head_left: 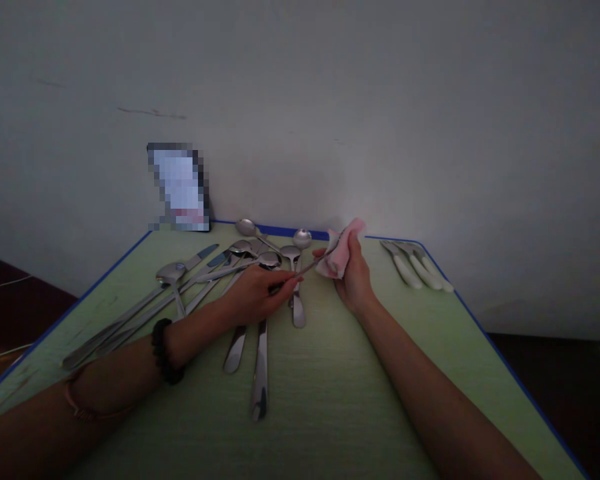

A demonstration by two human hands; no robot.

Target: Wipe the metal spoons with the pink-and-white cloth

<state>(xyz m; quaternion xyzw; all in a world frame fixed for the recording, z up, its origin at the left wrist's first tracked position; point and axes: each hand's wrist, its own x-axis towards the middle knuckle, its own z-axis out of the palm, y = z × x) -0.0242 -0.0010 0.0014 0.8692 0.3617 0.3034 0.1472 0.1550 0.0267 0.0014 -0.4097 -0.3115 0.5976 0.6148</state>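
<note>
Left hand [256, 293] grips utensil [310, 267], right [356, 279] the wrapping cloth [338, 262].

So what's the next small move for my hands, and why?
Probably draw the pink cloth along the metal utensil: your left hand grips its near end, your right hand holds the cloth bunched at its far end, and the bare stretch between them looks like the natural part to wipe.

"How's the left hand [257, 293]?"
"I see its thumb [287, 289] and fingers [281, 275] pinched together, forearm [125, 377] slanting inward."
"And the right hand [356, 277]?"
"Tilted upward, curled in; this view's dim, so I can't quite tell how every finger lies."
</note>
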